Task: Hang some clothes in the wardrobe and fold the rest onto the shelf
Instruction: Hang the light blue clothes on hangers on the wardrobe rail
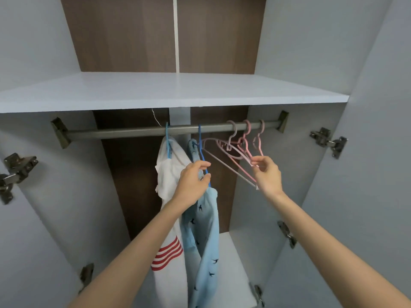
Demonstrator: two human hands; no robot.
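I face an open wardrobe with a metal rail (124, 131) under a white shelf (169, 92). A white garment with red stripes (169, 174) hangs on a light blue hanger at the rail's middle. Beside it on the right, a light blue garment printed with small dark birds (205, 230) hangs on a blue hanger (201, 150). My left hand (193, 184) grips that blue hanger's lower arm. Three empty pink hangers (242, 145) hang further right. My right hand (265, 173) pinches the lower end of a pink hanger.
Both wardrobe doors stand open, with metal hinges (329, 142) on the inner side walls at left and right. A lower white shelf (231, 263) shows beneath the hanging clothes. The wardrobe's back panel is dark brown wood.
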